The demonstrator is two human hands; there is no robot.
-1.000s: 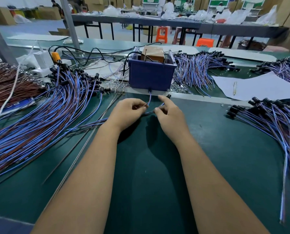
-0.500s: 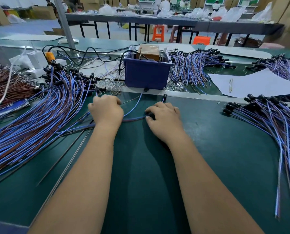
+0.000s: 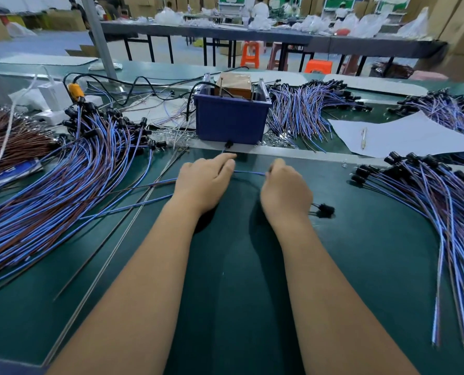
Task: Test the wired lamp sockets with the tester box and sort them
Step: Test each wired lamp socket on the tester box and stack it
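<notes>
We're mid-test here, left hand [image 3: 206, 180] and right hand [image 3: 285, 190] both pinching the blue wire [image 3: 249, 173] by the tester box [image 3: 231, 117]; sorting it looks next.

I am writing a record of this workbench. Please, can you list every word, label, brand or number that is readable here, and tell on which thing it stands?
No text can be read.
Blue packet under the left wires: pale print, too blurred.
Green-framed boards at the far wall: too small and blurred.
Blue tester box, white paper: no print visible.
</notes>
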